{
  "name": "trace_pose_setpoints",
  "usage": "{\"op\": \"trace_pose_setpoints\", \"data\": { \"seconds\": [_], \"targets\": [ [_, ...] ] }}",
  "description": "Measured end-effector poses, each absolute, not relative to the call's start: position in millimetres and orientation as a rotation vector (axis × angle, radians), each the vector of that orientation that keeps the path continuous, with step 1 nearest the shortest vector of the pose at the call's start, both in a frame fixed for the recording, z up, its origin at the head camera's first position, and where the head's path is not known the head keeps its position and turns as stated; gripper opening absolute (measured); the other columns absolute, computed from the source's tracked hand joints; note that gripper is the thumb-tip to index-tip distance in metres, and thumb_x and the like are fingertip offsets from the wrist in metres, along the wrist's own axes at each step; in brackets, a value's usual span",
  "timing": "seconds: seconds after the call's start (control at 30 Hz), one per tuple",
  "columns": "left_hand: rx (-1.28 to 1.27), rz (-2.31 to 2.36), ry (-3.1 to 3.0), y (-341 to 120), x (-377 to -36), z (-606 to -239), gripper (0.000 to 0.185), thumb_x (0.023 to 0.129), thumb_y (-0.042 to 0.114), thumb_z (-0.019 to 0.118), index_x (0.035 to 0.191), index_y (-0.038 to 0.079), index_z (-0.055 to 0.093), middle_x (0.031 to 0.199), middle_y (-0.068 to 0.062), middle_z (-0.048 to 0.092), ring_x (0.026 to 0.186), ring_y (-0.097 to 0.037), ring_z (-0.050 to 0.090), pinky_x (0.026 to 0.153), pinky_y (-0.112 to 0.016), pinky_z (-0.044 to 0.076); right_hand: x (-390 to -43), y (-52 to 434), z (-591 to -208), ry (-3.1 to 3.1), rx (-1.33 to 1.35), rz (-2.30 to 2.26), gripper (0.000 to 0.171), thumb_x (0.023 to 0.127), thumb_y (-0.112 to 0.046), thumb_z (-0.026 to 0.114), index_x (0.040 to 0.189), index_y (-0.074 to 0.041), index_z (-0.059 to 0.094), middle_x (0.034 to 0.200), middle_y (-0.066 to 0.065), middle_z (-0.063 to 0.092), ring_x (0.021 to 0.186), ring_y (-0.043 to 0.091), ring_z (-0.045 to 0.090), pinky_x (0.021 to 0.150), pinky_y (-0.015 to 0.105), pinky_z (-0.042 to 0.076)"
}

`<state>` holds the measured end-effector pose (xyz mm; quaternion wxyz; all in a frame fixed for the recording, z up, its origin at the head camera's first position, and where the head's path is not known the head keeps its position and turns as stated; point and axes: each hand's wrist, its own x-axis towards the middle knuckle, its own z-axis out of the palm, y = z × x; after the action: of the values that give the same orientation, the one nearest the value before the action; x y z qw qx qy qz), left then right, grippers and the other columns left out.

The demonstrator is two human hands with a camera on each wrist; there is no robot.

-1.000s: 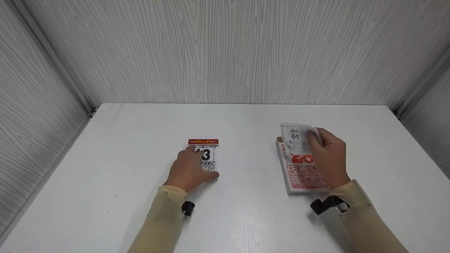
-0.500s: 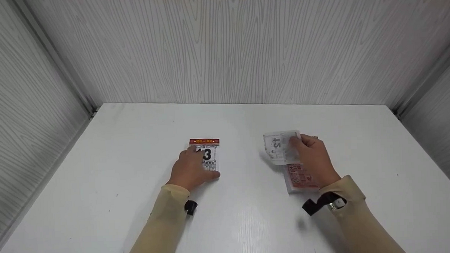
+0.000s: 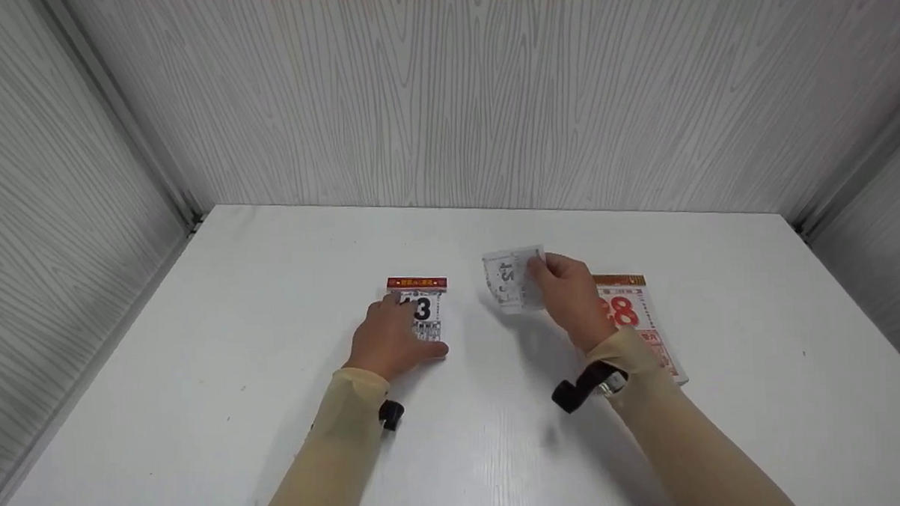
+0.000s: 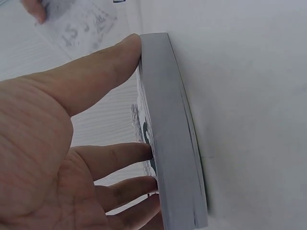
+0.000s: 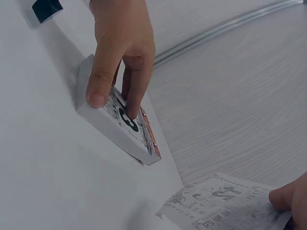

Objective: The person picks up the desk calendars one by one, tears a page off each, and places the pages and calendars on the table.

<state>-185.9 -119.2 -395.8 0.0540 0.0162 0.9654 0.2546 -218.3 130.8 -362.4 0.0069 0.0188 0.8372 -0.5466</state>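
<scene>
My left hand (image 3: pixel 388 339) rests on a small tear-off calendar (image 3: pixel 429 330) with a red header strip and a big black 13, partly covered by the fingers. In the left wrist view its thumb touches a corner of the thick calendar block (image 4: pixel 169 124), while the fingertips press on the printed face. Off the table, my right hand (image 3: pixel 573 299) pinches a loose, thin calendar page (image 3: pixel 509 281) between thumb and fingers. A black 12 shows through it mirrored. Behind the right wrist lies a larger tear-off calendar (image 3: pixel 638 323) with red print and a gold header, partly hidden by the hand and sleeve.
Both calendars lie on a white table (image 3: pixel 456 432). A wood-grain back wall (image 3: pixel 444 96) rises at the far edge, and side panels stand left and right. Each wrist carries a black camera mount (image 3: pixel 585 383).
My right hand has carried the page leftward from above the larger calendar, uncovering part of that calendar's red print. The left hand has stayed on the small calendar.
</scene>
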Motion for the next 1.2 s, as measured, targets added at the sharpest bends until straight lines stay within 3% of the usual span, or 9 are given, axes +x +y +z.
{"op": "trace_pose_setpoints", "data": {
  "seconds": [0.07,0.17,0.4,0.5,0.6,0.83,1.03,1.2],
  "targets": [
    [0.052,0.772,2.934,-119.2,-185.9,-395.9,0.084,0.080,0.042,0.087,0.145,-0.001,0.056,0.157,-0.024,0.042,0.133,-0.038,0.047,0.110,-0.051,0.044,-220.7,122.2,-365.9,2.763,-0.040,-1.621,0.039,0.110,-0.028,0.050,0.135,-0.004,0.067,0.123,0.012,0.072,0.100,0.023,0.064,0.083,0.035,0.049],
    [0.058,0.779,2.937,-119.3,-185.7,-396.0,0.084,0.079,0.042,0.087,0.144,-0.001,0.056,0.157,-0.024,0.042,0.133,-0.038,0.047,0.109,-0.051,0.045,-221.7,110.4,-371.0,2.942,-0.176,-1.449,0.037,0.109,-0.025,0.052,0.135,-0.004,0.068,0.126,0.013,0.072,0.101,0.024,0.067,0.082,0.038,0.053],
    [0.083,0.774,2.967,-115.3,-183.8,-395.3,0.081,0.078,0.041,0.089,0.140,-0.003,0.059,0.154,-0.026,0.045,0.129,-0.038,0.050,0.106,-0.050,0.047,-212.5,89.6,-381.1,2.962,-0.420,-1.073,0.032,0.108,-0.021,0.056,0.132,-0.006,0.070,0.133,0.011,0.069,0.110,0.025,0.067,0.095,0.044,0.054],
    [0.084,0.774,2.965,-113.7,-183.7,-394.8,0.083,0.078,0.042,0.089,0.141,-0.003,0.059,0.154,-0.026,0.044,0.130,-0.038,0.050,0.106,-0.051,0.047,-208.9,84.3,-386.2,2.946,-0.507,-0.878,0.029,0.106,-0.019,0.059,0.128,-0.005,0.073,0.132,0.012,0.070,0.120,0.028,0.066,0.105,0.045,0.050],
    [0.086,0.772,2.960,-113.1,-183.9,-394.6,0.083,0.078,0.042,0.089,0.141,-0.002,0.059,0.155,-0.026,0.044,0.134,-0.039,0.048,0.107,-0.051,0.046,-205.7,82.3,-391.3,2.885,-0.622,-0.698,0.029,0.103,-0.021,0.063,0.124,-0.005,0.073,0.126,0.013,0.071,0.121,0.032,0.065,0.107,0.046,0.048],
    [0.094,0.742,2.960,-112.1,-184.5,-394.6,0.082,0.079,0.043,0.088,0.142,-0.001,0.059,0.157,-0.026,0.042,0.143,-0.042,0.042,0.113,-0.053,0.042,-194.2,91.1,-393.9,2.755,-0.786,-0.493,0.058,0.096,-0.034,0.074,0.143,-0.005,0.058,0.151,0.017,0.051,0.141,0.037,0.047,0.117,0.048,0.039],
    [0.089,0.737,2.954,-109.7,-183.8,-394.7,0.084,0.080,0.043,0.088,0.144,-0.002,0.057,0.158,-0.027,0.041,0.143,-0.043,0.041,0.113,-0.053,0.042,-179.8,107.9,-393.2,2.843,-0.688,-0.471,0.046,0.095,-0.035,0.073,0.131,-0.006,0.067,0.141,0.016,0.058,0.128,0.036,0.056,0.109,0.047,0.047],
    [0.078,0.733,2.961,-109.8,-183.6,-394.9,0.083,0.079,0.042,0.088,0.144,-0.001,0.058,0.158,-0.026,0.041,0.143,-0.043,0.041,0.113,-0.053,0.042,-172.5,112.8,-397.3,2.901,-0.724,-0.401,0.049,0.093,-0.042,0.074,0.130,-0.010,0.070,0.132,0.015,0.064,0.120,0.036,0.060,0.106,0.048,0.047]
  ]
}}
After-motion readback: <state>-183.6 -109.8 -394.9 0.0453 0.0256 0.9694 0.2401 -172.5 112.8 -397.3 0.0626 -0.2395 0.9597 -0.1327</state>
